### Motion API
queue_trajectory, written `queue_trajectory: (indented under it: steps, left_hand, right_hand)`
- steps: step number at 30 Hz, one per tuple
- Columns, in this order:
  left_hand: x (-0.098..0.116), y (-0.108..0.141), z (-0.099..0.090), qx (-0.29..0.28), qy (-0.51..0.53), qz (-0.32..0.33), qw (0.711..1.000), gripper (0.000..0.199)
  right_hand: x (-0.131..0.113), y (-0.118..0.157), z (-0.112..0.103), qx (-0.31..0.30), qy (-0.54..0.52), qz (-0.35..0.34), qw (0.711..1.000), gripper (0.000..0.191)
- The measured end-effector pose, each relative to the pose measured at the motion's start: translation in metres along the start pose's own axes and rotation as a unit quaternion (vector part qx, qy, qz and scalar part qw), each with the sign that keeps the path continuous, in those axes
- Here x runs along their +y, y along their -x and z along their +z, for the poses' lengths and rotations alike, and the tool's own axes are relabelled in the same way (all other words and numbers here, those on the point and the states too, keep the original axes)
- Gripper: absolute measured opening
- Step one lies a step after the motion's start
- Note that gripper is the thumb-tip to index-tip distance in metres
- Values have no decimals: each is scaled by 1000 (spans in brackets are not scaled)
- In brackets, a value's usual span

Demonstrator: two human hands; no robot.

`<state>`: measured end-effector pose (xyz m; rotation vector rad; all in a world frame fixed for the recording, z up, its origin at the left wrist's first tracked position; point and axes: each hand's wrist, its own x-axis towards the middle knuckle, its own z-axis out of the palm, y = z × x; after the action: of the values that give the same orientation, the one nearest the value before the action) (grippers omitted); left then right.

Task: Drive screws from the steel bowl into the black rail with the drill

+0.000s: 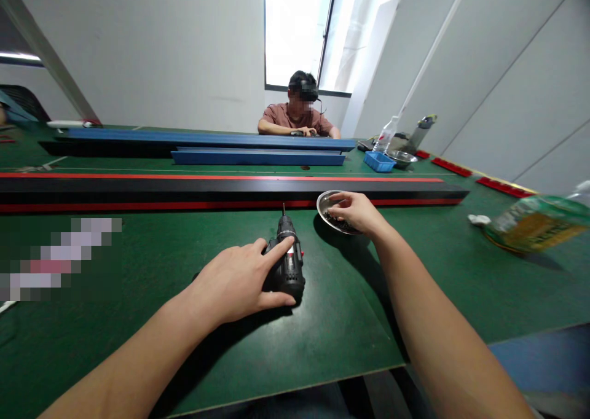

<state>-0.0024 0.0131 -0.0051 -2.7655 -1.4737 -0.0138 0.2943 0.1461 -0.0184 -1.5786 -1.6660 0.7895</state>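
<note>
A black cordless drill (289,262) lies on its side on the green table, its bit pointing away from me. My left hand (244,278) grips it, with the thumb and forefinger along the body; the handle is hidden under the palm. To the right, a round metal bowl (324,205) holds small dark pieces (338,222) that look like screws. My right hand (354,212) reaches over its rim with fingertips pinched together down inside. Whatever is between those fingertips is too small to make out.
A long black bar with red edges (221,190) crosses the table just beyond the drill and bowl. Farther back lie blue channels (258,156), a blue basket (378,161) and another metal bowl (402,158). A plastic tub (537,225) stands right. A person (299,115) sits opposite.
</note>
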Motion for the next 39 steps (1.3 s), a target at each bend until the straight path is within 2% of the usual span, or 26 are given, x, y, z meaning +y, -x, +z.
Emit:
queue_trajectory:
  steps: [10, 19, 22, 24, 26, 28, 32, 36, 39]
  left_hand:
    - [1, 0, -1, -2, -2, -4, 1000, 95]
    - [1, 0, -2, -1, 0, 3, 1000, 95]
    - [2, 0, -4, -7, 5, -2, 1000, 95]
    - [3, 1, -5, -15, 13, -7, 1000, 97]
    - [4, 1, -7, -23, 26, -8, 999, 98]
    - [5, 3, -8, -25, 36, -8, 999, 99]
    - [6, 6, -8, -21, 46, -9, 999, 100]
    - [6, 7, -9, -16, 60, -7, 998, 99]
    - [6, 7, -10, -19, 70, -8, 997, 99]
  right_hand:
    - [-10, 5, 4, -10, -44, 29, 999, 23]
    - [-9, 5, 6, -9, -53, 50, 997, 26]
    - [-8, 4, 7, 26, -7, 25, 999, 20]
    - [-13, 6, 11, 82, 35, -25, 996, 17]
    - [-21, 11, 20, 141, 64, -93, 984, 15]
    - [-33, 18, 34, 167, 61, -154, 972, 16]
    - [-54, 30, 70, 127, 36, -228, 965, 20]
    - [-60, 22, 96, 62, 54, -241, 967, 21]
    - [-54, 4, 107, 72, 78, -210, 972, 21]
